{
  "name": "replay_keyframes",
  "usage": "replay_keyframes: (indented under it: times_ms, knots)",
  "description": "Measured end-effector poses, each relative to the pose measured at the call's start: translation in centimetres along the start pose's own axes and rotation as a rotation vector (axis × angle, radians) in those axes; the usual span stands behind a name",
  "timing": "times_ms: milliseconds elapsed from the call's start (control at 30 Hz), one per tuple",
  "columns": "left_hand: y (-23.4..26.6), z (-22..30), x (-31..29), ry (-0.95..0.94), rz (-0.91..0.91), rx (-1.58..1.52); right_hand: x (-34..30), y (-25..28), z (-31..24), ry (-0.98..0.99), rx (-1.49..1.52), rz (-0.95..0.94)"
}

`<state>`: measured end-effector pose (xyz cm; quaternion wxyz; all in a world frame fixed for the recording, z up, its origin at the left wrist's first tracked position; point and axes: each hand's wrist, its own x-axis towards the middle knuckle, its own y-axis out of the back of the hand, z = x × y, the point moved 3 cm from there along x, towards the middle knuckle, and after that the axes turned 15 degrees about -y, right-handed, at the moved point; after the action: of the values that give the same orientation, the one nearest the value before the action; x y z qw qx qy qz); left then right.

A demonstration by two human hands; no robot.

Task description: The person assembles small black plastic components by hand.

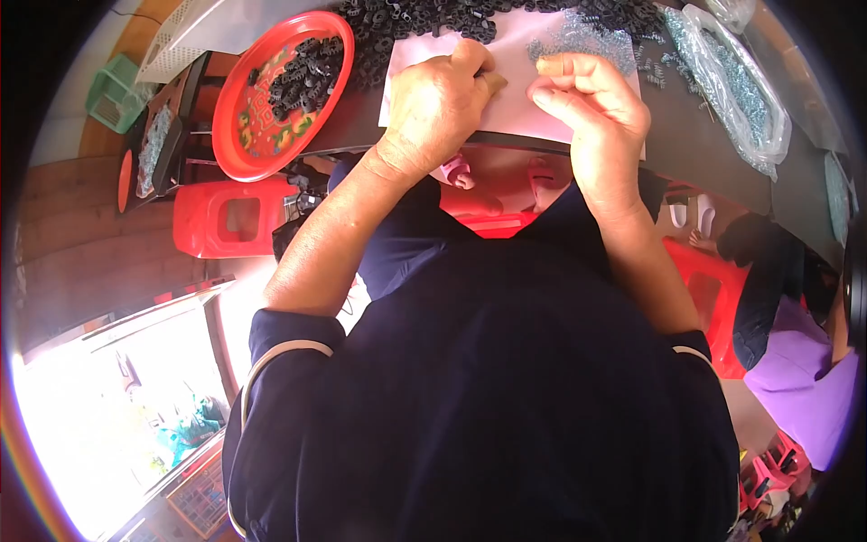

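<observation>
My left hand (442, 101) is closed over the left part of a pale sheet (515, 110) on the dark table. Its fingers are curled inward, and whatever they hold is hidden. To its right, my right hand (591, 99) hovers at the sheet's right side with thumb and forefinger drawn together in a pinch; anything between them is too small to make out. Just beyond the right hand lies a scatter of small silvery-blue springs (587, 42). A heap of small black plastic parts (415, 20) runs along the sheet's far edge.
A red round tray (228, 135) with more black parts stands at the left. On the right lies a clear plastic bag (768, 144) of springs. A red stool (194, 217) is at lower left. Another person in purple (795, 375) sits at right.
</observation>
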<state>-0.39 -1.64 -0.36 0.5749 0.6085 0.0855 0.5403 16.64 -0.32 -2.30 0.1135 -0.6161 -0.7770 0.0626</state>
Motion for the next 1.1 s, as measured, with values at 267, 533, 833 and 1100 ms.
replay_keyframes:
  times_ms: [267,533,833,1100]
  knots:
    - [1.2,-0.7,-0.6,-0.05,-0.038,-0.096,0.0,-0.1,0.1,0.002,-0.013,0.006]
    - [1.5,-1.1,-0.8,0.22,0.012,-0.391,-0.1,0.0,0.1,0.016,-0.004,-0.001]
    - [1.4,-0.8,-0.4,-0.007,0.109,-0.256,-0.4,-0.2,0.0,0.033,0.044,-0.026]
    - [0.9,-0.4,-0.5,-0.139,0.121,-0.117,-0.5,0.0,-0.1,0.033,-0.014,-0.019]
